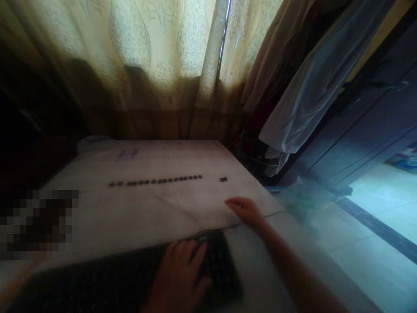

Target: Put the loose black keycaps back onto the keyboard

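A black keyboard (107,274) lies along the near side of the table, dim and blurred. My left hand (179,274) rests over its right part, fingers spread and thumb out to the side. Beyond the keyboard's right end, my right hand (244,210) is low over the white tabletop, its fingers drawn together and pointing left. Whatever they may hold is hidden. Past my hands runs a long row of small dark keycaps (164,180). A separate pair of dark keycaps (223,179) sits to the right of that row, just beyond my right fingertips.
The white table (182,158) has a blue mark (127,154) near its back left. A thin cable (228,227) leaves the keyboard to the right. Behind hang patterned curtains (163,65), with white cloth (296,108) at right. A pixelated patch covers the left side.
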A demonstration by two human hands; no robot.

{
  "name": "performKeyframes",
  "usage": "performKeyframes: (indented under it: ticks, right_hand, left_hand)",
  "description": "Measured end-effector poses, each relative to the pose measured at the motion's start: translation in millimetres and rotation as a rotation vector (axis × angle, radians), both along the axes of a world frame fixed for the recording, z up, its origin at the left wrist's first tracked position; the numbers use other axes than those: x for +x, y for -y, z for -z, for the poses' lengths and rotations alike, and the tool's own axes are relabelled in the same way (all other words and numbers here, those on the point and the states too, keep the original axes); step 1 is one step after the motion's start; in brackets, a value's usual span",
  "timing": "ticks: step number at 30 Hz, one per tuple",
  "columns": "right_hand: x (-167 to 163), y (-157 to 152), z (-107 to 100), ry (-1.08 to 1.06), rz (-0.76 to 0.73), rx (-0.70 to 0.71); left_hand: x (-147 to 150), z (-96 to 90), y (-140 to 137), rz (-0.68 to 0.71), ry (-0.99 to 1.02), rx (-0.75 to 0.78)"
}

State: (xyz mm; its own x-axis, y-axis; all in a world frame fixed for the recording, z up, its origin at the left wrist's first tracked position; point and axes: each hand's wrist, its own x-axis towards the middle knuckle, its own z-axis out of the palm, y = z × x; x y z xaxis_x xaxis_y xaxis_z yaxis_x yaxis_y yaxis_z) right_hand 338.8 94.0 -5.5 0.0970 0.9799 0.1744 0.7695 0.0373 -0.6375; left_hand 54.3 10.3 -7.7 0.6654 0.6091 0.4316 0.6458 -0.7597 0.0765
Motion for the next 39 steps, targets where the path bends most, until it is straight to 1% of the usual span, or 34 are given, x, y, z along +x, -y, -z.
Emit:
performKeyframes:
  ticks: [3, 5, 10, 17, 20, 23, 27, 30, 33, 36, 39]
  right_hand:
    - [19, -33, -3, 0.133, 0.104, 0.073]
    - [26, -52, -5, 0.223, 0.148, 0.1]
    - [24, -83, -3, 0.423, 0.14, 0.107]
    - [19, -106, 3, 0.574, 0.081, 0.041]
    - [19, -109, 2, 0.596, 0.059, 0.021]
    - [15, -109, -1, 0.595, 0.04, 0.029]
    - [5, -98, -8, 0.547, -0.015, 0.058]
    - [-5, -78, -11, 0.473, -0.081, 0.055]
    - [-15, -46, -12, 0.379, -0.14, 0.021]
    - [-23, -5, -15, 0.29, -0.185, -0.019]
    - [-30, 34, -22, 0.114, -0.259, -0.038]
  left_hand:
    - [-4, 5.9, -7, 0.022, -0.008, 0.08]
    - [-5, 8.5, -11, 0.041, -0.018, 0.105]
    - [-8, 14.3, -16, 0.052, -0.043, 0.099]
    - [-9, 21.8, -15, 0.061, -0.073, 0.099]
    - [-9, 19.2, -14, 0.045, -0.062, 0.073]
    - [-8, 14.7, -14, 0.039, -0.024, 0.03]
    - [-7, 10.7, -13, 0.057, 0.022, 0.03]
    - [-6, 6.9, -9, 0.043, 0.033, 0.026]
    - [-4, 0.8, -4, 0.007, 0.049, -0.044]
    - [-1, -4.3, -1, -0.011, 0.063, -0.121]
    - [0, -6.0, 0, -0.011, 0.044, -0.148]
